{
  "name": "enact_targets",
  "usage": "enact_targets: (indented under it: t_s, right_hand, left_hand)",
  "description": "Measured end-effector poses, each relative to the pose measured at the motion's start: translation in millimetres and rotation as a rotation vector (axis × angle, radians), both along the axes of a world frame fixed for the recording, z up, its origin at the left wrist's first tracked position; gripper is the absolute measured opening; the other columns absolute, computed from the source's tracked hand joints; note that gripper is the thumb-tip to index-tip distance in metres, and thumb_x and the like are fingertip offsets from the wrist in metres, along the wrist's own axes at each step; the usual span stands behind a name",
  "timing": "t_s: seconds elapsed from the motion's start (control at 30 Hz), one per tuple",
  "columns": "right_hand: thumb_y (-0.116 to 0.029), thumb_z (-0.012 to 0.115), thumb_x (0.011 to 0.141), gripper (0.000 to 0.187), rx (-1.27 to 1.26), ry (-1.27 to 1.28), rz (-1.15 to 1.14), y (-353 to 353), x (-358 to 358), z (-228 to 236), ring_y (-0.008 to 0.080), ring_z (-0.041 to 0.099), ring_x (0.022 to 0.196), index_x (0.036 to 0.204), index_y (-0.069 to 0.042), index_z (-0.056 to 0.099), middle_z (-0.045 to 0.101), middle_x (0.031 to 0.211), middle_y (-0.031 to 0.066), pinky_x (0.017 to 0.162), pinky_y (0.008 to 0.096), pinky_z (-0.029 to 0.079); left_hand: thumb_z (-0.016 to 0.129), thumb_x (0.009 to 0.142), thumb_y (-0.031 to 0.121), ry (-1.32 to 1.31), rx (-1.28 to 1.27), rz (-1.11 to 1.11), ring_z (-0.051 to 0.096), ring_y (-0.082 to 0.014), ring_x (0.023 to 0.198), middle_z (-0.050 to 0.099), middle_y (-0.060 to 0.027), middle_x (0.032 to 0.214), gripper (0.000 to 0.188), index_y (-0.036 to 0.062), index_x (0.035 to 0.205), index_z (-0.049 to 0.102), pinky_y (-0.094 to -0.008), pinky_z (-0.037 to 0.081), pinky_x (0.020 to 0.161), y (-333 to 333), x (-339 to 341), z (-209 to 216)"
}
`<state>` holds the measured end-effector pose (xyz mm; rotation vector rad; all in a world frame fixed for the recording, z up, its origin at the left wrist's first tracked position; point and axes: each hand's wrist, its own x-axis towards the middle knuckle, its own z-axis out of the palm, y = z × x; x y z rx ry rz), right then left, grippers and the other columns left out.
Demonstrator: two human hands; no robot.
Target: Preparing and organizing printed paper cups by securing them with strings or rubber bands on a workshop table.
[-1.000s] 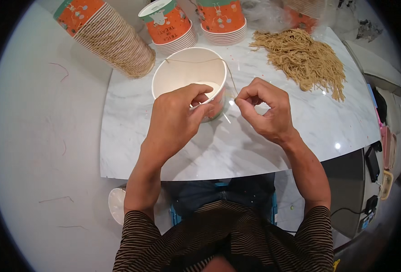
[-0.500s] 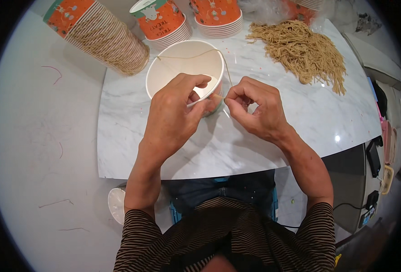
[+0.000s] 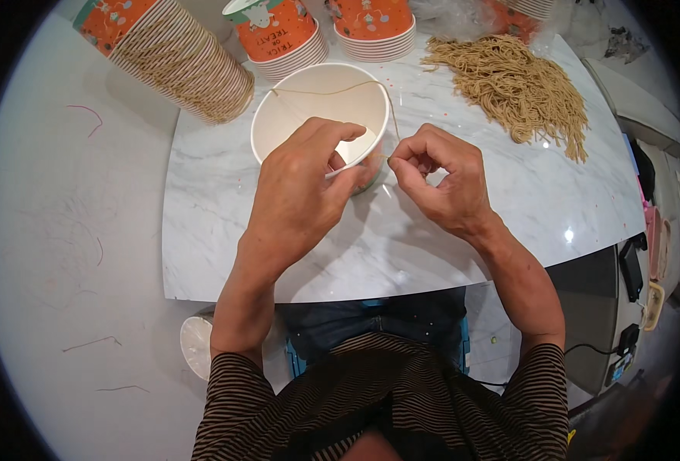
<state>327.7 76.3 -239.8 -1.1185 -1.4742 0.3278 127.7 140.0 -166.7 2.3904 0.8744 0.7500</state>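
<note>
A white-lined paper bucket (image 3: 285, 123) stands tilted on the marble-patterned table, its mouth toward me. My left hand (image 3: 298, 180) is closed on its near right rim, thumb outside and fingers reaching inside. A thin tan cord (image 3: 332, 94) crosses the mouth from the far left rim and drops down outside the right wall. Just right of the bucket, my right hand (image 3: 449, 183) pinches the cord between thumb and forefinger. A short stretch of cord runs from that pinch to the bucket's side by my left thumb; how it attaches there is hidden.
A tall stack of buckets (image 3: 182, 65) with cords leans at the far left. Two orange bucket stacks, one middle (image 3: 282, 38) and one right (image 3: 374, 31), stand behind. Tan cords (image 3: 513, 92) lie heaped at the far right. A white-lined bin (image 3: 195, 346) is below the table's left edge.
My right hand has shifted slightly right with the cord still pinched. The bucket and my left hand have also moved a little to the right and away. Both grips look the same.
</note>
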Motion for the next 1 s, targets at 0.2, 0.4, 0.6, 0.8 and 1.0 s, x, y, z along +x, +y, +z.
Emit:
enact_targets:
  t_s: [0.2, 0.4, 0.6, 0.8, 1.0]
  right_hand:
    - [0.0, 0.073, 0.087, 0.005, -0.026, -0.02, -0.005, -0.4, -0.4, -0.3, 0.0108, 0.063, 0.062, 0.086, -0.001, 0.069, 0.067, 0.077, 0.0047, 0.057, 0.0263, 0.05]
    - [-0.001, 0.074, 0.086, 0.005, -0.034, -0.002, -0.015, -0.3, -1.8, 0.3, 0.011, 0.063, 0.062, 0.086, -0.001, 0.068, 0.067, 0.077, 0.0045, 0.057, 0.0266, 0.05]
    - [-0.001, 0.075, 0.087, 0.007, -0.088, 0.019, 0.036, -0.8, -1.3, -4.5, 0.011, 0.062, 0.06, 0.089, -0.001, 0.068, 0.069, 0.078, 0.0045, 0.056, 0.0266, 0.049]
    - [-0.005, 0.076, 0.094, 0.012, -0.303, 0.129, 0.111, -5.3, -7.0, 9.2, 0.0073, 0.068, 0.064, 0.1, 0.003, 0.069, 0.076, 0.085, 0.006, 0.059, 0.023, 0.052]
    - [-0.003, 0.078, 0.094, 0.017, -0.166, 0.121, 0.046, -0.6, -8.5, -1.6, 0.0097, 0.07, 0.065, 0.109, 0.003, 0.074, 0.078, 0.088, 0.0069, 0.06, 0.0239, 0.056]
  left_hand:
    - [0.078, 0.086, -0.003, 0.0, 0.022, 0.004, 0.067, -0.0161, 0.081, 0.072, -0.0094, 0.112, 0.037, 0.0004, 0.123, 0.07, -0.0301, 0.056, 0.076, 0.8, 1.2, -2.9]
    - [0.076, 0.087, 0.001, -0.002, 0.098, 0.002, 0.065, -0.0195, 0.077, 0.073, -0.0107, 0.102, 0.027, 0.0003, 0.113, 0.073, -0.0311, 0.054, 0.072, -0.4, 6.7, -6.5]
    - [0.078, 0.089, 0.015, 0.046, 0.202, 0.033, 0.072, -0.0312, 0.078, 0.073, -0.0123, 0.085, 0.014, 0.0027, 0.096, 0.077, -0.043, 0.054, 0.068, 3.0, 8.2, -17.3]
    - [0.077, 0.085, 0.012, 0.032, 0.291, 0.034, 0.071, -0.0329, 0.077, 0.073, -0.0131, 0.084, 0.013, 0.0035, 0.094, 0.076, -0.0444, 0.054, 0.068, 4.4, 9.4, -24.9]
    - [0.077, 0.085, 0.011, 0.042, 0.281, 0.032, 0.07, -0.0338, 0.076, 0.072, -0.014, 0.082, 0.012, 0.0029, 0.093, 0.075, -0.0449, 0.054, 0.067, 2.4, 9.7, -22.9]
